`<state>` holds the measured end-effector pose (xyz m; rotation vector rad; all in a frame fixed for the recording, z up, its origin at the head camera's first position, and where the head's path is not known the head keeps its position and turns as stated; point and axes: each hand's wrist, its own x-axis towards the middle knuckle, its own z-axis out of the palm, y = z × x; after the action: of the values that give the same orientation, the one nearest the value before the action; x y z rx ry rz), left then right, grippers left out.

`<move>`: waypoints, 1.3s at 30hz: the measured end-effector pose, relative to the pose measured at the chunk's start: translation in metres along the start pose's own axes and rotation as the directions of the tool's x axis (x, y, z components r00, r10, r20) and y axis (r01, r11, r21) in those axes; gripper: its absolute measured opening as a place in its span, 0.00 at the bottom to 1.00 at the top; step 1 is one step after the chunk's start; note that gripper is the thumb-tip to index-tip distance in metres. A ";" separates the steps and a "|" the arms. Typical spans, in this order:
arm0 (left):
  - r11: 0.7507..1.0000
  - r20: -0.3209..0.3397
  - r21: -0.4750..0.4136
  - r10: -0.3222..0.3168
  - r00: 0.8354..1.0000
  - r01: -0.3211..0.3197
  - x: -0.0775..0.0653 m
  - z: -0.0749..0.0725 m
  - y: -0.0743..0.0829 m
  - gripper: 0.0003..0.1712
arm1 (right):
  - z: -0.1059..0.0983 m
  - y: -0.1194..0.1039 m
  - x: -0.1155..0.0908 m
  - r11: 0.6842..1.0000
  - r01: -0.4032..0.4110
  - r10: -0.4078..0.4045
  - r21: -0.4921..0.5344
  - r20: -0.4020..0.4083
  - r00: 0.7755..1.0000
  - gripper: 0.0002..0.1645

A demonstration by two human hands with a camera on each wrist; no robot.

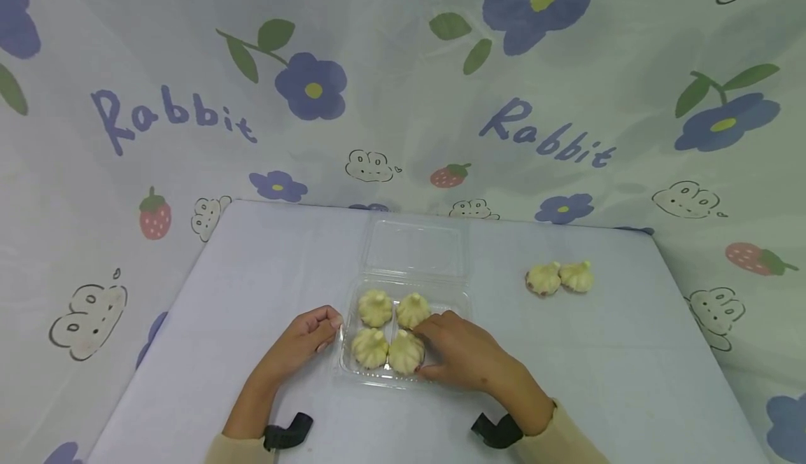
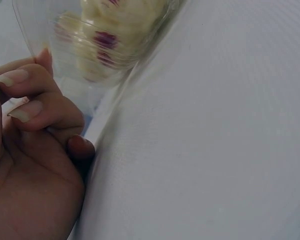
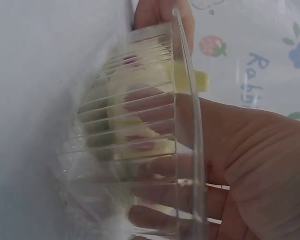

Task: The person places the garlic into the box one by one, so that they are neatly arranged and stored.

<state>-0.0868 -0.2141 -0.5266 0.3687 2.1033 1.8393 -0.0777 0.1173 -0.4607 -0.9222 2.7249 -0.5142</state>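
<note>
A clear plastic clamshell box (image 1: 448,301) lies with its lid laid back, holding several pale yellow garlic bulbs in two rows. My left hand (image 1: 308,336) pinches the box's left rim between thumb and forefinger; its other fingers curl loosely in the left wrist view. Reaching in over the right side, my right hand (image 1: 462,352) grips the front right garlic bulb (image 1: 406,352), thumb at the near side and fingers beyond. Beside that bulb sits the front left one (image 1: 370,348). Purple patches mark the bulbs' undersides (image 2: 106,41) through the clear wall.
Two more garlic bulbs (image 1: 559,278) lie side by side on the white table (image 1: 630,380), to the right of the box. The transparent lid (image 1: 415,248) extends toward the back edge. A patterned cloth (image 1: 390,65) hangs behind and around the table.
</note>
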 end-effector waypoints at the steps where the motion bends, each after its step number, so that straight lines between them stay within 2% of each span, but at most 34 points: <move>1: 1.000 0.000 -0.001 0.000 1.000 0.000 0.000 0.000 0.000 0.14 | -0.001 0.000 0.000 1.000 -0.002 0.002 0.005 -0.001 1.000 0.34; 20: 1.000 0.002 -0.014 0.014 1.000 -0.014 0.000 -0.001 0.003 0.13 | 0.006 -0.001 0.006 1.000 0.008 -0.008 -0.004 -0.017 1.000 0.34; 30: 1.000 -0.002 -0.006 -0.009 1.000 0.009 -0.001 -0.001 0.000 0.14 | 0.008 -0.002 0.004 1.000 -0.002 0.002 0.002 -0.008 1.000 0.34; 39: 1.000 0.013 -0.016 0.010 1.000 -0.009 -0.001 0.000 -0.001 0.13 | 0.004 -0.002 -0.001 1.000 0.000 0.000 -0.004 -0.020 1.000 0.34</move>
<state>-0.0859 -0.2152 -0.5277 0.3863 2.0806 1.8532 -0.0748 0.1150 -0.4639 -0.9230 2.7446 -0.5212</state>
